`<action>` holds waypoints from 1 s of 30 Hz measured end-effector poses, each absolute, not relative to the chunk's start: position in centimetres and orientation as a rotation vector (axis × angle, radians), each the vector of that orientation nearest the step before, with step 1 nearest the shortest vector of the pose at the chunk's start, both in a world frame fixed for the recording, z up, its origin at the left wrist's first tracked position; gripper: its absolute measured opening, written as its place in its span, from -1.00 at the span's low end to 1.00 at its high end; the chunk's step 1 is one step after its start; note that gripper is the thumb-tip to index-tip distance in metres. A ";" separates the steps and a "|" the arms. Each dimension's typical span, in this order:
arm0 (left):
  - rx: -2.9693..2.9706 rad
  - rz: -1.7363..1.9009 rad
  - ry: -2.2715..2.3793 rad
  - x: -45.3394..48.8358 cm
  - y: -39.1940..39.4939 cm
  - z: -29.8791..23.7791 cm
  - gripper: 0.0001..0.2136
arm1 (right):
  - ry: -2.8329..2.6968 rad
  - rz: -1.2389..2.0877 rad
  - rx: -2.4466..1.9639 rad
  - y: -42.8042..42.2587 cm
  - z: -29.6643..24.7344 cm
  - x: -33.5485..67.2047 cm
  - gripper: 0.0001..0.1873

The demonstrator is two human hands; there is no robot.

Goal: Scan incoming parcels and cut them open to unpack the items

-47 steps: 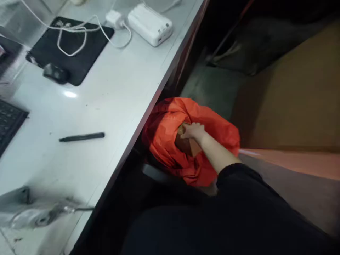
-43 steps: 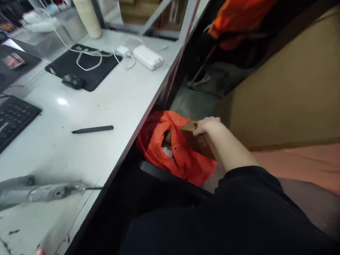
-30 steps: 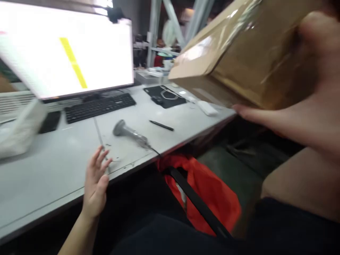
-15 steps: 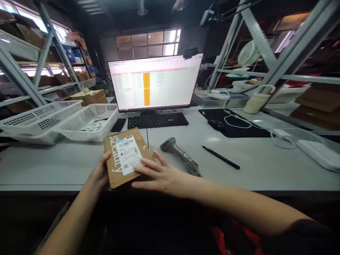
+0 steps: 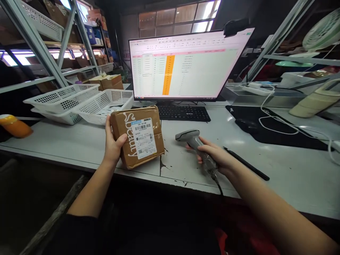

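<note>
Now my left hand (image 5: 113, 146) grips the brown parcel (image 5: 138, 136), tilted up on the table (image 5: 278, 170) before the keyboard (image 5: 183, 113), while my right hand (image 5: 216, 157) clasps the scanner (image 5: 195, 143).

Box (image 5: 138, 136) stands tilted on the table (image 5: 66, 145) near its front edge, left of the scanner (image 5: 198, 148); pen (image 5: 245, 163) lies right of the scanner. Keyboard (image 5: 183, 113) lies behind them, monitor (image 5: 186, 63) behind it. Baskets (image 5: 79, 102) sit back left, mouse pad (image 5: 276, 127) right.
</note>
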State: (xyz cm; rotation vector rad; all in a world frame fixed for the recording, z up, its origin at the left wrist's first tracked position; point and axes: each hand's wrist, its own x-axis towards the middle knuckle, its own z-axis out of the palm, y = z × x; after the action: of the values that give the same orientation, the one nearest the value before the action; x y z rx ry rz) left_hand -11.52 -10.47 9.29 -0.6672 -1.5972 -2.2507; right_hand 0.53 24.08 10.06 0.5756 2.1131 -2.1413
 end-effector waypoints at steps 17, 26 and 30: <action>-0.614 -2.223 -1.569 -9.6 -10.1 8.3 -0.02 | 2.479 -2.165 -0.229 15.7 14.9 9.9 -0.01; -0.580 -2.115 -1.525 -9.5 -11.2 7.1 -0.07 | 2.579 -1.765 0.353 23.3 10.4 1.3 0.00; -0.625 -1.999 -1.583 -8.2 -10.6 6.0 0.00 | 2.643 -1.515 0.376 27.4 8.2 -2.5 -0.21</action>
State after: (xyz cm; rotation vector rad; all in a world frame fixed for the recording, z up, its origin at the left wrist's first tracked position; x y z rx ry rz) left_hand -8.24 -10.62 5.98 -0.6247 -1.5834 -1.9989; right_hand -2.49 27.42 8.17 0.3763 2.6430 -1.5153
